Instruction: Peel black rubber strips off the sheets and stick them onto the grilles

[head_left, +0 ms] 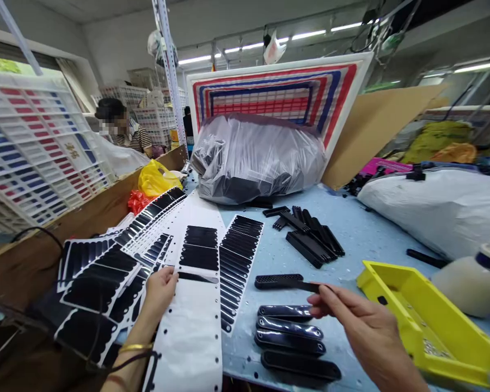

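My left hand (pixel 160 288) is closed on the left edge of a white backing sheet (pixel 191 337) of black stickers. Just right of those fingers, one dark strip on the sheet looks partly lifted. My right hand (pixel 361 321) pinches a thin black sticker strip (pixel 300 284) by its right end. That strip lies over or just above a black oblong plastic piece (pixel 269 280) with a mesh-like face; whether they touch I cannot tell. Nearer to me, several glossy black oblong pieces (pixel 289 326) lie in a column beside the right hand.
More sticker sheets (pixel 102 283) overlap at left. Black plastic pieces (pixel 310 234) are heaped farther back, before a filled grey plastic bag (pixel 261 158). A yellow bin (pixel 453 332) with small parts stands at right, beside a white container (pixel 469 283). A person (pixel 122 128) sits beyond the left-hand crates.
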A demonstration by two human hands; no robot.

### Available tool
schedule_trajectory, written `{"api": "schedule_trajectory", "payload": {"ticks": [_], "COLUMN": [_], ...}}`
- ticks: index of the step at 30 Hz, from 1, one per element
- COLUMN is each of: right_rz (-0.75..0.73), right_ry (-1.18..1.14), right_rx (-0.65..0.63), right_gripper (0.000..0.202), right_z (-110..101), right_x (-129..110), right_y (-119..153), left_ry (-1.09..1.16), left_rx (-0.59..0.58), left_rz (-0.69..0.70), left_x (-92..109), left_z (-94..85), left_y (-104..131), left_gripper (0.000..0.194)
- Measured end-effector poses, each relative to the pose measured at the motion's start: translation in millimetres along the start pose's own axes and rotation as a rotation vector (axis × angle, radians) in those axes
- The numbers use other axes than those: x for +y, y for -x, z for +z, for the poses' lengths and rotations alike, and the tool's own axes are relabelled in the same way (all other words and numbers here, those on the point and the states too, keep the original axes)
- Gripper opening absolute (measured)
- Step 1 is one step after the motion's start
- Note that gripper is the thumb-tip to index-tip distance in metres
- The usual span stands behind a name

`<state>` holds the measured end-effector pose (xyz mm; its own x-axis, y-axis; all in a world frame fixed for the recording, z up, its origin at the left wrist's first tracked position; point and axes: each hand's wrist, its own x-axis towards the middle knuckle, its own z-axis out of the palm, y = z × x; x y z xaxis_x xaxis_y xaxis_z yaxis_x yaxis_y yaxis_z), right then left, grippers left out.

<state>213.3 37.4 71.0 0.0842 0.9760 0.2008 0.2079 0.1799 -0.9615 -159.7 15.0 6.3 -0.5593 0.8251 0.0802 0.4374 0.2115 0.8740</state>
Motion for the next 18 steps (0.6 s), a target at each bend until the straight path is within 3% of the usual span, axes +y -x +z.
{"api": "schedule_trajectory", "payload": {"ticks": [2,5,7,9,11,13,16,18], "right_rz": [0.020,0.025,0.022,0.011,-0.013,-0.046,-0.070,-0.044], "right_ry": [-0.029,-0.033,-0.058,-0.109,-0.167,-0.218,-0.259,-0.250], "right_rx": [0.033,-0.026,-0.085,-0.181,-0.302,-0.406,-0.501,-0.511], "right_gripper": [0.049,0.044,0.038,0.032,0.026,0.023,0.021,0.022], "right_z": [-23,-43,-46,-42,-34,-26,-21,-24], "right_x": [6,11,9,1,-9,-19,-25,-22], "right_y": [-3,1,6,11,17,21,25,26], "left_ry": [-0.068,-0.185,-0.249,-0.171,0.084,0.311,0.502,0.606], "left_rx": [0.014,0.051,0.091,0.037,-0.236,-0.532,-0.755,-0.812], "left_rz": [0.030,0.102,0.161,0.195,0.141,-0.012,-0.182,-0.228], "left_x": [8,22,37,56,77,95,108,111], "left_z": [-1.4,-6.2,-4.7,6.1,26.0,49.7,78.2,88.3], "left_y": [-15,-19,-10,9,33,56,81,88], "left_gripper": [0.014,0.020,0.024,0.029,0.037,0.043,0.040,0.038]}}
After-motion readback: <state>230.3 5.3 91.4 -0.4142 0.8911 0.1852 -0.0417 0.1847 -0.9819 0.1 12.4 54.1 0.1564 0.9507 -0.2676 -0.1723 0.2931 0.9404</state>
